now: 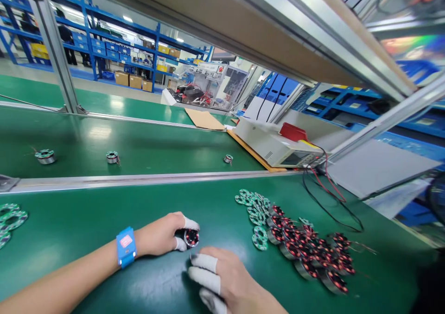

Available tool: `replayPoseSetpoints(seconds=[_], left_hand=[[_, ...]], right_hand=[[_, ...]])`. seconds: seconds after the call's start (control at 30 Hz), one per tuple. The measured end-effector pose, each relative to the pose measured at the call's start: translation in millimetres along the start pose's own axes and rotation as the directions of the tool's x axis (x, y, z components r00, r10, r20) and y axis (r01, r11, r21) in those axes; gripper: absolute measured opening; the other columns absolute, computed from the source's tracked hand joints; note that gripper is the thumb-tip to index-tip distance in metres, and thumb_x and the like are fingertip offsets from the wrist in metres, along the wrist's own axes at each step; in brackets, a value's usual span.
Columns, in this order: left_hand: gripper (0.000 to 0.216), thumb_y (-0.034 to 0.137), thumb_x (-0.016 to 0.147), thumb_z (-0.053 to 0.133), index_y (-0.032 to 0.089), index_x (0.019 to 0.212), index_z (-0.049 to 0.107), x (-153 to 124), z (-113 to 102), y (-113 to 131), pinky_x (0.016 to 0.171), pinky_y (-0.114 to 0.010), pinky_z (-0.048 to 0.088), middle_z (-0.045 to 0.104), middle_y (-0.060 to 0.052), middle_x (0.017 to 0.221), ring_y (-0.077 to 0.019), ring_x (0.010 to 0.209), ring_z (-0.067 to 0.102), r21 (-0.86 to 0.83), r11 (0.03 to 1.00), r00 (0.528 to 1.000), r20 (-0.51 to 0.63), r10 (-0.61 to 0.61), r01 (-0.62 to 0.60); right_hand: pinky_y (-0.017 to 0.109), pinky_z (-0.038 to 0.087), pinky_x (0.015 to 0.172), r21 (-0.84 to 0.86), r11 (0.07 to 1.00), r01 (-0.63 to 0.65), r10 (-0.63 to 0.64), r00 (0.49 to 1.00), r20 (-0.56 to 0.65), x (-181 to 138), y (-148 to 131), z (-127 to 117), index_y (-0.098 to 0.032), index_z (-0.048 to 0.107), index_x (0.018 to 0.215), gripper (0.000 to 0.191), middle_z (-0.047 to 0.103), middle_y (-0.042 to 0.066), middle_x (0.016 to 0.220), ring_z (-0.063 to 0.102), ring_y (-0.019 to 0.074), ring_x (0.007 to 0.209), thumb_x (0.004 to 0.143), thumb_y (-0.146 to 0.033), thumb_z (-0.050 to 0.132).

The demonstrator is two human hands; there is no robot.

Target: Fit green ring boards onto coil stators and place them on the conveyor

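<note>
My left hand (162, 234), a blue wrist strap (126, 247) on its wrist, grips a small motor stator (191, 237) between white-covered thumb and finger. The stator's dark, round wound face is turned toward me. Just right of it and nearer to me is my right hand (222, 277), its white-covered fingers curled together. A thin tip shows at those fingers, too small to name. Right of both hands lies a pile of wound stators (309, 247) with red copper coils and metal rims. Green ring-shaped circuit boards (259, 238) lie along the pile's left side.
More ring boards (12, 219) lie at the left edge of the green table (86, 221). Beyond a metal rail (139, 181) stand stators with boards on top (112, 157). A bench instrument (278, 142) with red and black leads (333, 198) stands at back right. A shelf (222, 27) hangs overhead.
</note>
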State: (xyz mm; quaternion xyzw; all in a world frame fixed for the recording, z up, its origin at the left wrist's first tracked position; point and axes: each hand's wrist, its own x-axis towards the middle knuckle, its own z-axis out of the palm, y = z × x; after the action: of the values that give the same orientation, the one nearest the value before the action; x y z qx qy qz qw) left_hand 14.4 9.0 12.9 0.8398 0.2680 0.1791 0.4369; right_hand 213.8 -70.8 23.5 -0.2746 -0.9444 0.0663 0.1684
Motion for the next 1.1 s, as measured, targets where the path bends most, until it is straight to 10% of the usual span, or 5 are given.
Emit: replayPoseSetpoints(seconds=[0.1, 0.3, 0.47, 0.7, 1.1], left_hand=[[0.027, 0.008, 0.071, 0.056, 0.023, 0.092, 0.063, 0.6, 0.7, 2.5, 0.073, -0.021, 0.043, 0.06, 0.001, 0.087, -0.0151, 0.081, 0.056, 0.005, 1.0, 1.0, 0.007, 0.011, -0.011], [0.046, 0.007, 0.07, 0.053, 0.024, 0.112, 0.058, -2.7, 1.0, 0.4, 0.087, -0.028, 0.043, 0.06, -0.004, 0.104, -0.0187, 0.097, 0.056, -0.018, 0.999, 0.999, 0.025, -0.039, 0.04], [0.067, -0.005, 0.062, 0.04, 0.019, 0.125, 0.049, -1.8, -6.7, -1.0, 0.106, -0.033, 0.029, 0.05, -0.007, 0.13, -0.0185, 0.12, 0.044, -0.011, 0.996, 0.994, -0.055, -0.094, 0.094], [0.022, 0.012, 0.08, 0.041, 0.017, 0.087, 0.061, 4.3, -1.3, 10.4, 0.083, -0.03, 0.043, 0.062, -0.004, 0.091, -0.0178, 0.089, 0.055, 0.032, 0.986, 0.933, -0.327, -0.147, 0.166], [0.029, 0.036, 0.064, 0.07, 0.016, 0.083, 0.062, 0.4, 21.3, 14.3, 0.073, -0.033, 0.04, 0.056, -0.005, 0.086, -0.0233, 0.084, 0.048, 0.371, 0.882, 0.943, -0.267, -0.198, 0.29]], right_hand=[[0.028, 0.05, 0.062, -0.047, 0.979, -0.196, 0.179, 0.951, -0.254, -12.9, 23.3, -12.8, -0.02, 0.06, 0.106, 0.029, 0.068, 0.004, 0.075, 0.062, 0.0175, 0.07, 0.085, -0.02, 0.04], [0.045, 0.046, 0.084, -0.263, 0.51, -0.819, 0.727, 0.574, -0.378, -16.0, 117.2, -42.7, -0.014, 0.068, 0.096, 0.025, 0.064, 0.017, 0.102, 0.057, 0.0305, 0.098, 0.079, -0.016, 0.049], [0.045, 0.044, 0.087, -0.264, 0.592, -0.762, 0.73, 0.645, -0.224, -10.9, 123.3, -34.4, -0.015, 0.072, 0.08, 0.02, 0.066, 0.015, 0.096, 0.056, 0.0299, 0.098, 0.072, -0.006, 0.055], [0.033, 0.045, 0.093, 0.136, 0.813, -0.566, 0.56, 0.824, 0.083, -5.4, 62.7, -9.6, -0.022, 0.068, 0.099, 0.035, 0.064, 0.007, 0.112, 0.057, 0.0198, 0.105, 0.074, -0.004, 0.053], [0.038, 0.045, 0.085, -0.061, 0.632, -0.772, 0.775, 0.632, 0.028, 11.8, 44.0, -1.0, -0.016, 0.062, 0.106, 0.04, 0.061, 0.011, 0.103, 0.056, 0.0276, 0.098, 0.069, -0.027, 0.071]])
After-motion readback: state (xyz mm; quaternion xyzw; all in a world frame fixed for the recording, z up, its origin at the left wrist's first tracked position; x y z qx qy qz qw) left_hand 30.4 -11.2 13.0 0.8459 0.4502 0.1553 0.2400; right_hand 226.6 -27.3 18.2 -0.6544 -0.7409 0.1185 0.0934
